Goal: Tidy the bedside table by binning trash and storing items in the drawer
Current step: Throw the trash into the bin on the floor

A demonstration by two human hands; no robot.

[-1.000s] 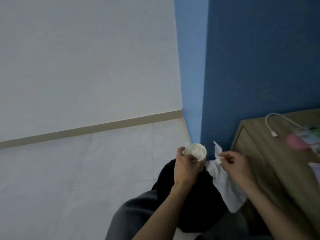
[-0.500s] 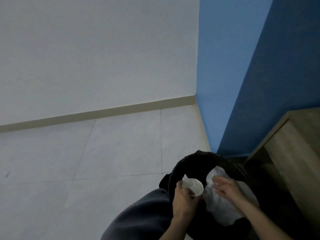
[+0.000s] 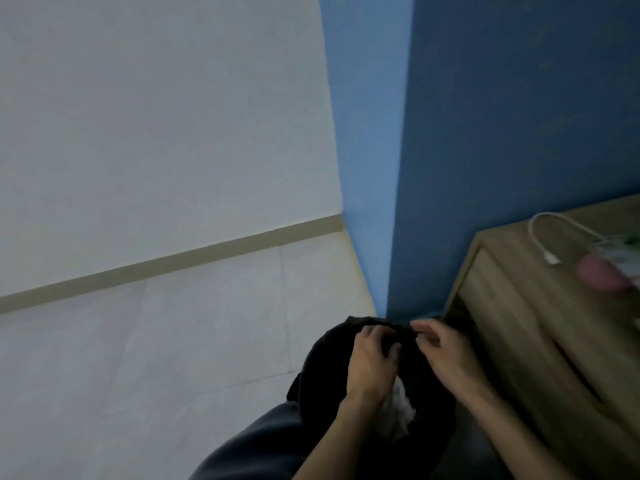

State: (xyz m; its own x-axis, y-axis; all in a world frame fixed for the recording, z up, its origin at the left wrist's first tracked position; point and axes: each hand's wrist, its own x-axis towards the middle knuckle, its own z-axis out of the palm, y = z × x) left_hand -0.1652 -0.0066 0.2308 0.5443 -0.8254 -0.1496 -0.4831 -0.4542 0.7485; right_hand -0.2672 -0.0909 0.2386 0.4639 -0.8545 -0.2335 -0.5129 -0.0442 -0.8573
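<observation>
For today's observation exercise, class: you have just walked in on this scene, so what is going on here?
A person is leaning over a black bin beside a wooden bedside table. Both the left hand and the right hand hang over the bin with nothing visibly in them. Crumpled white paper lies inside the bin. A white cable and a pink item are on the table.

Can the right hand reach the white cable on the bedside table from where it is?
Probably yes. The right hand is empty over the black bin, and the white cable lies in the open on the bedside table beside it, with nothing between them.
</observation>
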